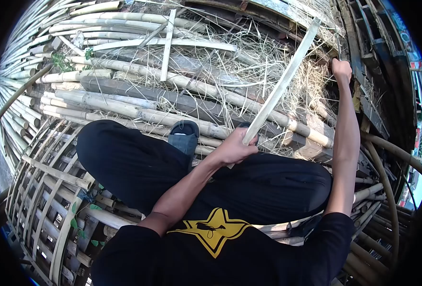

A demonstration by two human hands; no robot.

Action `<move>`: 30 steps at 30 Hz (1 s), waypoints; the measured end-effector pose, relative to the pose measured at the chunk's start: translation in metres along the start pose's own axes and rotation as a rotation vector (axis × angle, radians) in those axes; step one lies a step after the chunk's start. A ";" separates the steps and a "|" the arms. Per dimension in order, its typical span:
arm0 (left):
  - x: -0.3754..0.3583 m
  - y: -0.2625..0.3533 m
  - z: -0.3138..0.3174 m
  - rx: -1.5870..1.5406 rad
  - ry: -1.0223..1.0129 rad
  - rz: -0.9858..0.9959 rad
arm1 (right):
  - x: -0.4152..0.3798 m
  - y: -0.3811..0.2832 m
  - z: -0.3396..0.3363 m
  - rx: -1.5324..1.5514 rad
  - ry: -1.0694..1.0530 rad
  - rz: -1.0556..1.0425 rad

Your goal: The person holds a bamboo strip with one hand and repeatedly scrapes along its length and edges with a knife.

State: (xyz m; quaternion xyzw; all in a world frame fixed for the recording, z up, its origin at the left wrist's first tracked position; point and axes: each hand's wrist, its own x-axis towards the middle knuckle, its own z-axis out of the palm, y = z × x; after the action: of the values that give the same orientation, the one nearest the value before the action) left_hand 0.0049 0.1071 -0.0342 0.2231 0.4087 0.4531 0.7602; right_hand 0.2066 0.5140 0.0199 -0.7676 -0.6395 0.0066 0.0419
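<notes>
My left hand [235, 147] is closed around the lower end of a long, pale split bamboo strip [282, 86]. The strip slants up and to the right, its far end near the stacked wood at the top. Stretched out to the far right, my right hand [342, 71] is closed in a fist beside a dark wooden structure. Something dark shows at its edge, but I cannot make out what it holds. Fine bamboo shavings [249, 62] are scattered between the two hands and beyond them.
Bamboo poles [192, 86] lie across the ground ahead, with two crossed strips [168, 45] on top. A long pole bundle [15, 95] fans out at left, above a woven bamboo lattice [44, 205]. Wooden pallets [387, 57] stand at right. A sandal [183, 138] shows between my knees.
</notes>
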 end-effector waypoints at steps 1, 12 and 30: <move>0.001 0.003 0.003 -0.022 -0.018 0.006 | -0.005 0.008 -0.001 0.062 -0.002 0.046; 0.019 0.002 -0.015 -0.074 0.070 -0.039 | -0.147 -0.076 0.021 1.168 -0.902 -0.153; 0.026 0.015 -0.031 -0.096 0.280 0.106 | -0.218 -0.108 0.015 0.869 -0.812 -0.448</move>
State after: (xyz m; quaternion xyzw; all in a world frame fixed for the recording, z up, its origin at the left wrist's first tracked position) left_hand -0.0219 0.1361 -0.0516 0.1425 0.4761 0.5381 0.6808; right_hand 0.0599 0.3198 0.0033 -0.4643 -0.6886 0.5471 0.1043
